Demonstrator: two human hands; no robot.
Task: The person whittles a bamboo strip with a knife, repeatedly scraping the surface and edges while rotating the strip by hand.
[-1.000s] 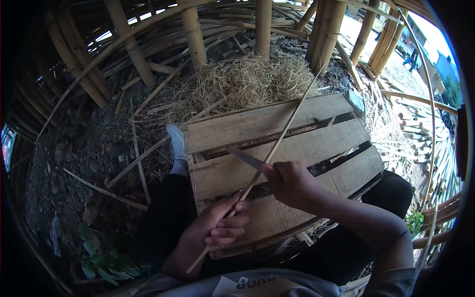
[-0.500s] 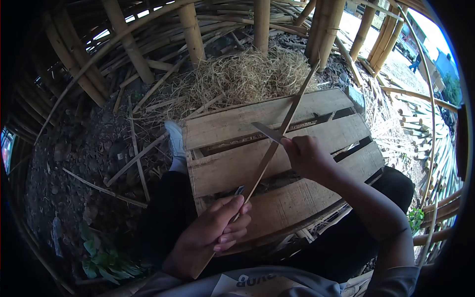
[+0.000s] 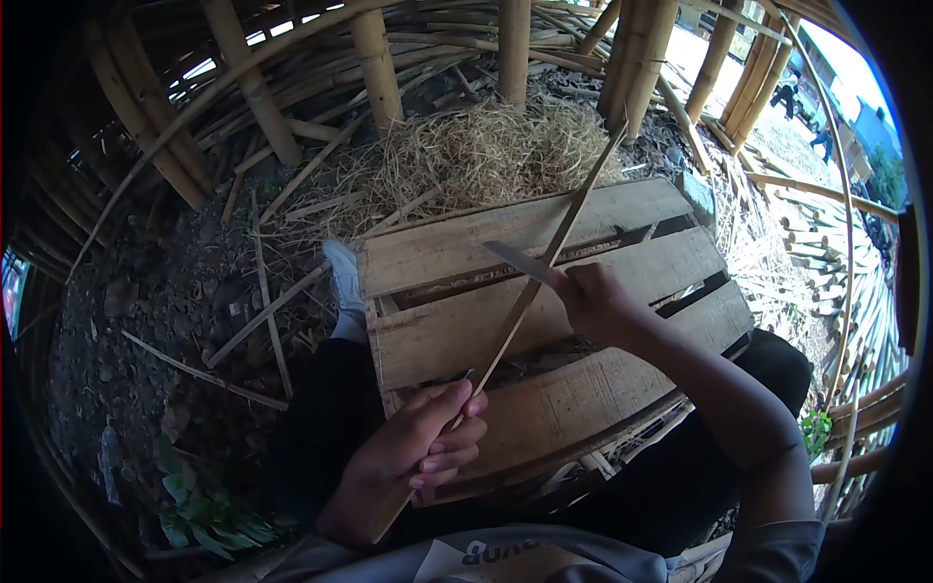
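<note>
A long, thin bamboo strip [image 3: 575,208] slants across the view, its far end pointing up and away to the right. Wrapped round its lower part is my left hand [image 3: 439,442], with a small shiny bit showing by the thumb. My right hand [image 3: 595,299] is closed on the handle of a knife [image 3: 515,257], whose blade points left and crosses the strip near its middle. The handle itself is mostly hidden by the fingers. Under both hands stands a low slatted wooden table [image 3: 428,342], between my legs.
Curly bamboo shavings [image 3: 486,160] lie heaped behind the table. Upright bamboo posts [image 3: 513,53] stand beyond them. Loose strips [image 3: 267,311] lie on the dark ground at left, near leafy plants [image 3: 199,505]. Stacked bamboo poles [image 3: 865,321] fill the right. Distant people [image 3: 824,144] are outside.
The knife and my right hand have shifted slightly left along the strip. My left hand has barely moved and keeps its grip. Another distant person has come into view at upper right.
</note>
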